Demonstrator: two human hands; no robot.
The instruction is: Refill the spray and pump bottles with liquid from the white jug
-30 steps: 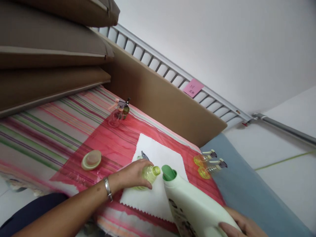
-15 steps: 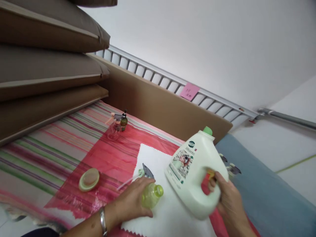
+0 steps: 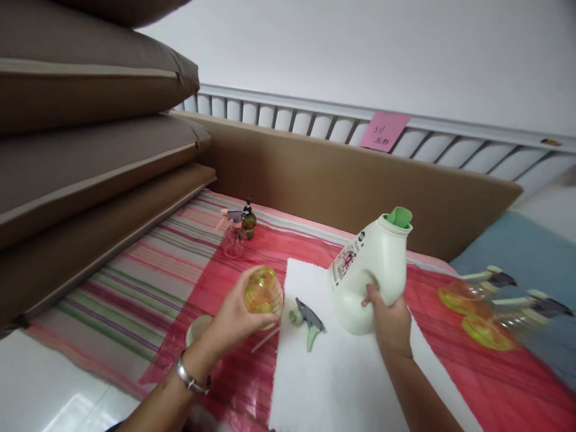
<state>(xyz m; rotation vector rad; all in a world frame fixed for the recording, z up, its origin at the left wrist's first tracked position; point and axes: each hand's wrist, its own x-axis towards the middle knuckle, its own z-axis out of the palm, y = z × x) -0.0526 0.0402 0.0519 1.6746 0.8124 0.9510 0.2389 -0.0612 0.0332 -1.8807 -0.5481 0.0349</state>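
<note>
Head view: left hand (image 3: pixel 234 315) lifts yellow bottle (image 3: pixel 263 291), seemingly tilted.

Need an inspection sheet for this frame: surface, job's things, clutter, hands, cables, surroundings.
Surface: white cloth on a red sheet over a striped cover.
Job's things: small yellow bottle, uncapped, lifted off the cloth; white jug with open green spout, on the cloth; spray head lying loose between them.
Clutter: two yellow spray bottles lying at right, blurred; pink spray bottle and dark bottle upright at back; round lid partly behind the left wrist.
Hands: left hand wraps the yellow bottle; right hand grips the jug's base.
Cables: nothing seen.
Surroundings: stacked brown cushions, cardboard panel, pink note on a slatted rail.
</note>
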